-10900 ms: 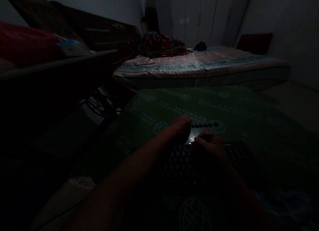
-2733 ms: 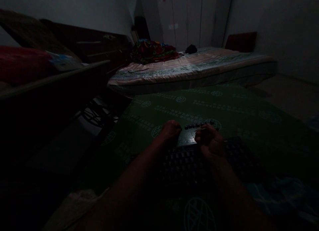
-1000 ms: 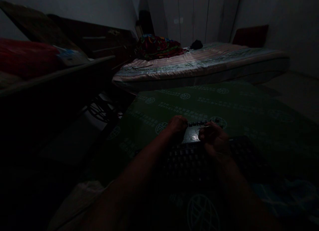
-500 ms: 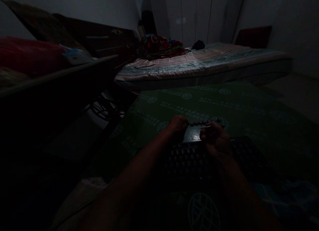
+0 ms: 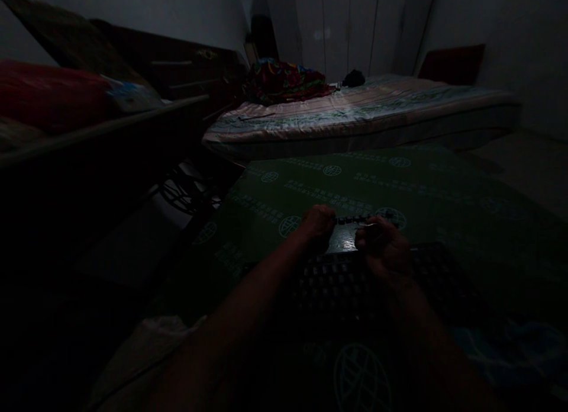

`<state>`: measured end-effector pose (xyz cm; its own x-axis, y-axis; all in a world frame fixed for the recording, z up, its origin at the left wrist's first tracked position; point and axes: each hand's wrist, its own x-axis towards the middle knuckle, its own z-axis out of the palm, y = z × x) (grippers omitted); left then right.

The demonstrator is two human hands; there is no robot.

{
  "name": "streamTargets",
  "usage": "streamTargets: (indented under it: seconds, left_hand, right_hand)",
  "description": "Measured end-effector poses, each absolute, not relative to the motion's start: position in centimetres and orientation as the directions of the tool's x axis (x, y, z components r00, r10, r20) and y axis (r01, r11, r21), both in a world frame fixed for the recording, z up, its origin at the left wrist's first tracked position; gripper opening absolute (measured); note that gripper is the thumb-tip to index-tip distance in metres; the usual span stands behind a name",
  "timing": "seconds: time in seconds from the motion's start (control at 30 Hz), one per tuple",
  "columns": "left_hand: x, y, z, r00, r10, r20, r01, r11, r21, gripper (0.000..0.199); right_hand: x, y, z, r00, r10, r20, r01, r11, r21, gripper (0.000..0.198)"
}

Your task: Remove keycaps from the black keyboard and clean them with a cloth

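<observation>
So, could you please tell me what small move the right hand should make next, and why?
Perhaps shift the right hand slightly left, above the bright patch beyond the keyboard: its curled fingers are in shadow, so anything they hold is hard to make out.

Single head-worn view, from above the near side of the keyboard (image 5: 331, 283), facing forward and down across the counter (image 5: 437, 208), bed (image 5: 355, 115) well beyond the keyboard.

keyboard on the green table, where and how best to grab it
Probably by its two short ends, coming from left and right: the keyboard is long, low and lies flat on the green table, so that should keep it level.
</observation>
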<state>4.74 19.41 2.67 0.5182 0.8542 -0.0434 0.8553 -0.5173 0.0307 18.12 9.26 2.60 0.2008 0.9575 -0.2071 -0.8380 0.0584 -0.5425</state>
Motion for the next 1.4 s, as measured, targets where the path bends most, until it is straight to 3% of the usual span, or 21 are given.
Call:
streamTargets:
  seconds: [0.53,0.97,1.4]
  left_hand:
    - [4.8,17.8,3.0,0.623,0.782,-0.007,0.774,-0.618,-0.138,0.026]
    - [4.3,17.3,3.0,0.626,0.779,-0.018,0.774,-0.624,-0.109,0.026]
    - [4.1,18.4,1.8,0.607,0.794,-0.006,0.794,-0.607,0.005,0.028]
  right_hand:
    - [18.2,9.3,2.5,0.184,0.962,-0.204,-0.829,0.041,-0.558,0.015]
    - [18.2,9.3,2.3,0.18,0.963,-0.2,-0.819,0.034,-0.573,0.016]
    - [18.2,9.3,2.4,0.168,0.961,-0.218,-0.826,0.017,-0.564,0.013]
